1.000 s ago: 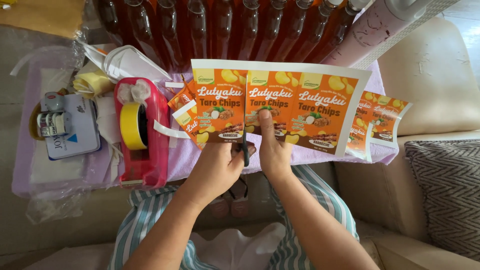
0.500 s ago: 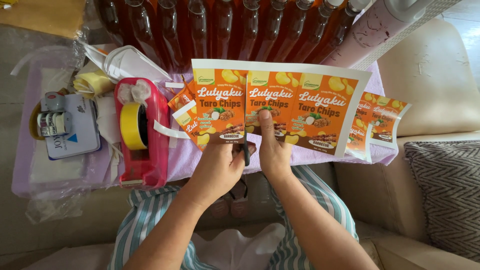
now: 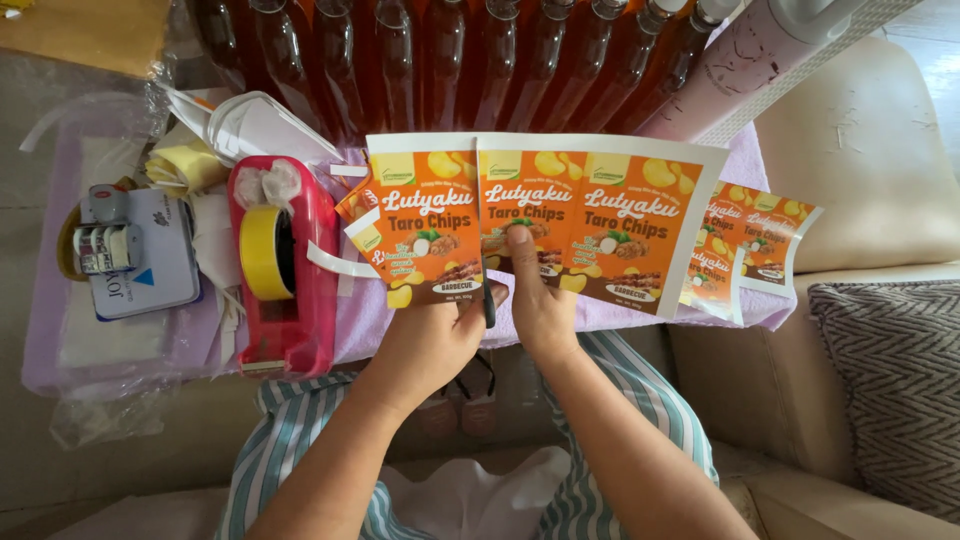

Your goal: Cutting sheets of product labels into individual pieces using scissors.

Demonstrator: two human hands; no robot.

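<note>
At the far left of the purple-covered table (image 3: 200,345) lies a small stamp (image 3: 103,232) on a blue-and-white card (image 3: 150,262), with crumpled scraps of paper and plastic behind them. Just beside these stands a red tape dispenser (image 3: 283,270) holding a roll of yellow tape (image 3: 262,252), its long body running away from the person.

In the middle, a printed sheet of orange labels (image 3: 545,215) is held up above the table edge. Its long axis runs left to right, slightly tilted down toward the right, and the three labels on it stand upright facing the person. The left hand (image 3: 435,335) is clenched around the handles of a pair of scissors (image 3: 488,300), whose dark blades point straight up, away from the person, into the bottom edge of the sheet between the first and second labels. The right hand (image 3: 538,305) grasps the sheet just beside the blades, thumb pressed flat on the middle label.

Behind the sheet a row of amber bottles (image 3: 440,60) stands upright. To the right, more orange labels (image 3: 755,245) lie at the table's end, partly under the held sheet, and a pink roll (image 3: 745,60) leans diagonally. Further right sits a beige sofa (image 3: 870,170) with a grey patterned cushion (image 3: 895,385).
</note>
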